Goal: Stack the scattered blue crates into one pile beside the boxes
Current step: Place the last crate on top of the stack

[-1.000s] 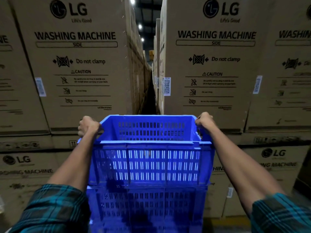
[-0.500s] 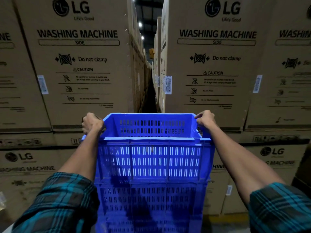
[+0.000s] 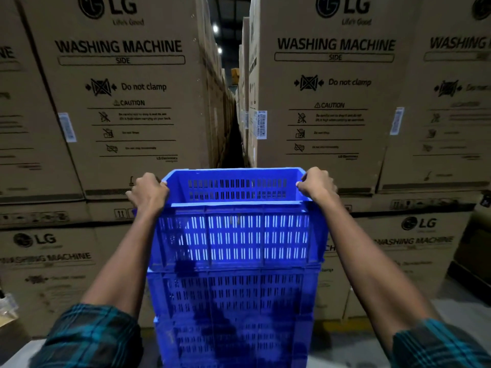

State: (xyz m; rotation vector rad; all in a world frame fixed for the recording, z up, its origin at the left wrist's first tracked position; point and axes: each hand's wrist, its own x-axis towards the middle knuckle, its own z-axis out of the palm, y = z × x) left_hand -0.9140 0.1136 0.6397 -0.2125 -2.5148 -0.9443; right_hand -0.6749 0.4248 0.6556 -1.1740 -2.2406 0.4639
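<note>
Top crate sits a touch lower vs. half a sec ago, its base now level w/ the rim of the crate below; whether it's fully seated, can't tell. Both hands remain at its far corners. Left hand grips the left rim, fingers curled over the edge; right hand grips the right rim the same way. Arms stretched fwd, plaid sleeves at the bottom of frame. The blue stack stands on the floor just in front of tall cardboard boxes marked "LG Washing Machine", stacked two high on both sides of a narrow dark aisle. Barcode labels on box edges.
</note>
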